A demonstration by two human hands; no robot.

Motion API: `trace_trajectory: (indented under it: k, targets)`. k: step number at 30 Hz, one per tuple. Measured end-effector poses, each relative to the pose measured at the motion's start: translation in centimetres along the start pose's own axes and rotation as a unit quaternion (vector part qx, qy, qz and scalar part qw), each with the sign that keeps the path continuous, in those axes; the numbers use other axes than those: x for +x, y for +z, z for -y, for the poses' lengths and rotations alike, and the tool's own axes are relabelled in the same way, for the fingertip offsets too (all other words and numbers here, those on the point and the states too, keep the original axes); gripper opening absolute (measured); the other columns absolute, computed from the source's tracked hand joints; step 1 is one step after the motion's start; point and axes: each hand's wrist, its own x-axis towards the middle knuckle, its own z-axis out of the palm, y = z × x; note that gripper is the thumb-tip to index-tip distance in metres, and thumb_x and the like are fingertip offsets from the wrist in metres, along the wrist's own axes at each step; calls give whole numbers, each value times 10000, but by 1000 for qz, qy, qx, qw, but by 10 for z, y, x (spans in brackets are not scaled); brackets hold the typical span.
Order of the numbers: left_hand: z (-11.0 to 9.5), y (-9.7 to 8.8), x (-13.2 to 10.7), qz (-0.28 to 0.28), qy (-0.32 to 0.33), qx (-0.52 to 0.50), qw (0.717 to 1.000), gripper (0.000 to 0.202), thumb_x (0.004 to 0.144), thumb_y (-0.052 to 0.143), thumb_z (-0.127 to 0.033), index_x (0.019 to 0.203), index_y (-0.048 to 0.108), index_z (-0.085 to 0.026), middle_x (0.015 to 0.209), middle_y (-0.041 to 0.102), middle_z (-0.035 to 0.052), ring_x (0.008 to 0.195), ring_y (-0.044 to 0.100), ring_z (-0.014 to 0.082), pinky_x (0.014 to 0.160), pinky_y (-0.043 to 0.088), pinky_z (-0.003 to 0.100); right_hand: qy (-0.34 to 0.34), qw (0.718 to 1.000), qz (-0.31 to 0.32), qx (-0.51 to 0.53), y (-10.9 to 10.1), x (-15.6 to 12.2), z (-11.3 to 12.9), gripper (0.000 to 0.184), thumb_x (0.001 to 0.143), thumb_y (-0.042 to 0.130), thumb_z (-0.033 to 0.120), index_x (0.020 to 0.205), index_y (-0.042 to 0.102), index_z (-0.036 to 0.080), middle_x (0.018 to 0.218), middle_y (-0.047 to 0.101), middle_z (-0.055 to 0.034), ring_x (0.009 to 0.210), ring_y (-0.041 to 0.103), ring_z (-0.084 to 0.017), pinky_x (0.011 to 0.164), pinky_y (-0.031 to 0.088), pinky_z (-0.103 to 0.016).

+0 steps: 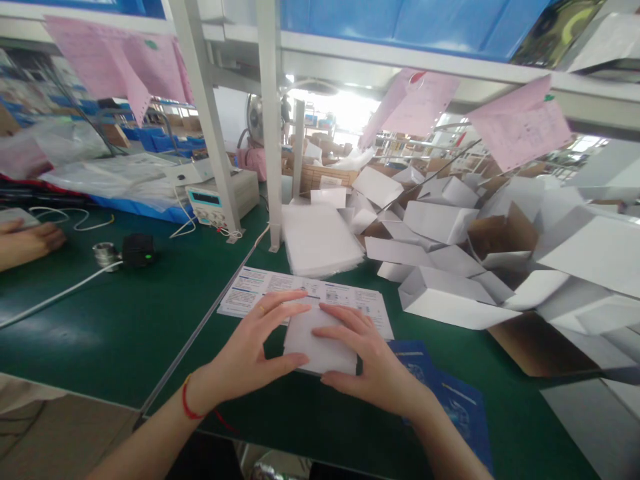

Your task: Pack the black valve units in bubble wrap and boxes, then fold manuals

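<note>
A flat white rectangular piece (323, 343), like folded paper or a thin stack, lies in front of me on the green table. My left hand (263, 343) is at its left side, thumb and fingers apart, fingertips over its upper and left edges. From the right, my right hand (357, 343) rests spread fingers on its top, the thumb near its lower right corner. Printed instruction sheets (250, 283) lie just beyond, partly covered by my hands and the white piece. Beside my right forearm are blue printed packets (457, 400).
Behind the sheets stands a white stack in clear plastic (323, 240). Open white cardboard boxes (440, 293) pile up on the right. To the left are a power supply (223, 197), a black cabled device (139, 250) and another person's hand (35, 237). Shelf posts (270, 133) rise ahead.
</note>
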Motion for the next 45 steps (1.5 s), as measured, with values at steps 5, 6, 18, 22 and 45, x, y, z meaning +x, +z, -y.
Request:
trace_trajectory:
  k: [5, 6, 18, 22, 45]
  targets:
    - [28, 4, 9, 133, 37, -6, 990, 554, 869, 798, -489, 1365, 642, -299, 1466, 604, 109, 1312, 590, 302, 1120, 489, 502, -52, 997, -6, -55, 1, 5, -4, 467, 885, 749, 200, 1335, 658, 283, 1539, 520, -117, 1368, 503, -327, 1123, 442, -572]
    - [30, 4, 9, 132, 54, 12, 990, 539, 889, 776, -487, 1374, 638, -297, 1460, 611, 112, 1311, 589, 308, 1126, 482, 515, -63, 996, -18, -65, 2, 4, -6, 448, 911, 725, 205, 1346, 656, 286, 1544, 519, -118, 1366, 506, -330, 1118, 449, -575]
    - [13, 4, -2, 163, 80, 75, 981, 771, 997, 644, -397, 1642, 236, -284, 1571, 502, 151, 1413, 486, 347, 1154, 460, 574, -49, 997, 23, -56, -2, -5, -2, 552, 983, 674, 242, 1510, 522, 310, 1621, 440, -85, 1479, 410, -305, 1187, 420, -555]
    - [22, 16, -17, 131, 80, 41, 987, 952, 914, 765, -396, 1653, 167, -340, 1609, 446, 148, 1445, 444, 358, 1189, 413, 601, -58, 994, -4, -89, 17, -16, -6, 756, 901, 776, 240, 1567, 425, 296, 1670, 340, -107, 1527, 303, -346, 1189, 401, -607]
    - [81, 16, -72, 103, -43, 95, 989, 339, 1005, 548, -333, 1319, 666, -382, 1420, 660, -1, 1250, 681, 251, 1085, 552, 400, 184, 835, -417, -309, -47, -136, 3, 456, 928, 694, 481, 1327, 660, 262, 1216, 568, -136, 1046, 586, -336, 846, 531, -487]
